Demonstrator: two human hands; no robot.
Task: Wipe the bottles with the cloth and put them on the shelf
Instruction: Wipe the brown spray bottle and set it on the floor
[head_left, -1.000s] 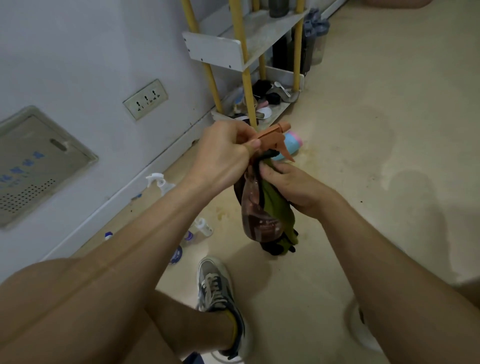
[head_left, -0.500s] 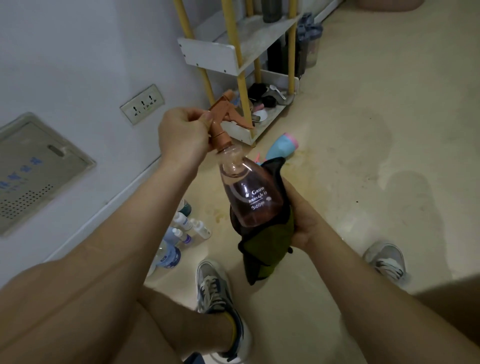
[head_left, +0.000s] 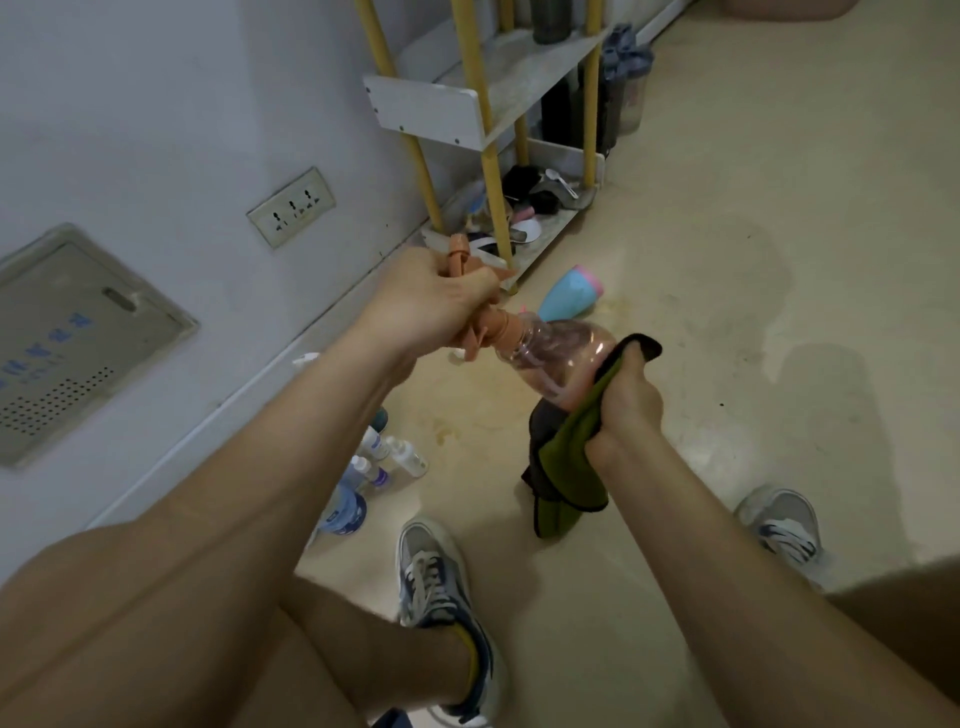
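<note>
Head view: the spray bottle (head_left: 561, 353) is held in the air above the floor (head_left: 727, 270), near the centre of the frame, lying almost level with its neck toward nine o'clock and its base toward four o'clock. The left hand (head_left: 436, 306) has its grip curled round the orange trigger head (head_left: 460, 254). The right hand (head_left: 626, 410) has its grip closed on the green cloth (head_left: 569, 467), pressing it against the bottle's base. The bottle is clear thin plastic with pinkish liquid inside. It is judged light to moderate in weight, smooth, apt to slip under a wipe, and its wall is likely to flex if squeezed. The trigger head and neck are the firm places to hold, provided the lever is not pulled. The cloth is soft, and its loose end hangs toward six o'clock. The shelf (head_left: 426, 111) stands at twelve o'clock against the wall (head_left: 156, 130). Its lower tier is crowded, while the tier above shows bare board. Its yellow posts (head_left: 491, 171) and white end panel are edges to clear. A blue tumbler (head_left: 569, 296) lies on the floor at one o'clock, just beyond the bottle. Small bottles (head_left: 387, 457) cluster at seven o'clock by the wall. Open floor runs from one to four o'clock.
</note>
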